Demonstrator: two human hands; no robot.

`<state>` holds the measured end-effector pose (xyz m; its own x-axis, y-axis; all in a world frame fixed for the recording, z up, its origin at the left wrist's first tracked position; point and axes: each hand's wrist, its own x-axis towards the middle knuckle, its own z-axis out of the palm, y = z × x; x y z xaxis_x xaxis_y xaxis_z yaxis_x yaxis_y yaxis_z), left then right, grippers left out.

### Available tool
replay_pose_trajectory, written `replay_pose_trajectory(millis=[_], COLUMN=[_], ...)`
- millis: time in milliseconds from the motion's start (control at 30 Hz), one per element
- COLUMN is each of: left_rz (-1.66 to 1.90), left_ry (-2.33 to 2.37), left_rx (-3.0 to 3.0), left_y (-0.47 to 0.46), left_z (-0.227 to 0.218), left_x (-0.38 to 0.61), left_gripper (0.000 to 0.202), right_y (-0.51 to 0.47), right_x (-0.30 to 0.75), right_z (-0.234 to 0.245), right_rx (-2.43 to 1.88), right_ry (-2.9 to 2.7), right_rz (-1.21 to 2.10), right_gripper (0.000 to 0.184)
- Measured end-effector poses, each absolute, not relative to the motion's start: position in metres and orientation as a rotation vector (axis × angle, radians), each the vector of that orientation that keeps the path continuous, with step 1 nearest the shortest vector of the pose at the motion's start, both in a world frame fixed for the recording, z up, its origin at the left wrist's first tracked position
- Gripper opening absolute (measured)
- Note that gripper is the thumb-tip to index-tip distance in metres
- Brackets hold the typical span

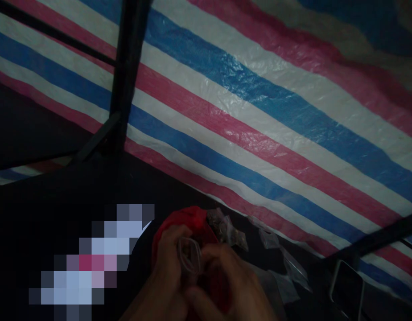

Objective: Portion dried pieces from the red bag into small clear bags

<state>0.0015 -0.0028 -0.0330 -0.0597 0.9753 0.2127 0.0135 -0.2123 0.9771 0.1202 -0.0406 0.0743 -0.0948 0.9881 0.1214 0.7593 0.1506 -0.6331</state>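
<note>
Against the red bag (184, 216), the left hand (169, 256) pinches a clear bag (191, 262), mouth gaping — filling, I'd judge; the right hand (237, 278) curls beside, grip unreadable — next calls for keeping that mouth wide.

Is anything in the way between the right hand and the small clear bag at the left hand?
Nothing visible: the left hand holds the clear bag, and the right hand is right beside it. The red plastic shows behind, not between.

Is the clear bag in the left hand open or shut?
Open: the bag's rim spreads into a rounded loop at the left hand. It is too dark to tell what is inside.
</note>
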Motion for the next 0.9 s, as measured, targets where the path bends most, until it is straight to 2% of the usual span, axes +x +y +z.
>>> replay_pose_trajectory(millis=[100,200,267,400,533,667,767,900], left_rz=[1.418,1.454,1.450,1.417,1.465,1.504,1.544,1.600], left_ry=[1.072,0.996,0.957,0.956,0.999,1.028,1.040,1.076], left_rx=[1.388,1.559,1.689,1.923,2.023,2.044,2.041,2.035], left_y=[-0.011,-0.013,-0.013,-0.010,-0.005,-0.004,-0.005,0.001], left_z=[-0.026,-0.016,-0.011,-0.010,-0.011,-0.012,-0.014,-0.019], left_x=[0.007,0.001,-0.006,-0.015,-0.013,-0.010,-0.010,-0.013], left_gripper=[0.049,0.083,0.095,0.085,0.070,0.063,0.055,0.049], right_y=[-0.043,-0.053,-0.067,-0.099,-0.110,-0.102,-0.099,-0.106], right_x=[0.121,0.145,0.170,0.226,0.264,0.283,0.293,0.303], right_z=[0.075,0.090,0.103,0.109,0.079,0.061,0.066,0.076], right_rx=[-1.679,-1.594,-1.599,-1.863,-1.935,-2.022,-2.111,-2.096], right_ry=[-1.711,-1.447,-1.329,-1.212,-1.255,-1.377,-1.394,-1.407], right_rz=[0.669,0.807,0.836,0.929,1.008,0.715,0.447,0.300], right_gripper=[0.007,0.031,0.043,0.049,0.058,0.057,0.061,0.059])
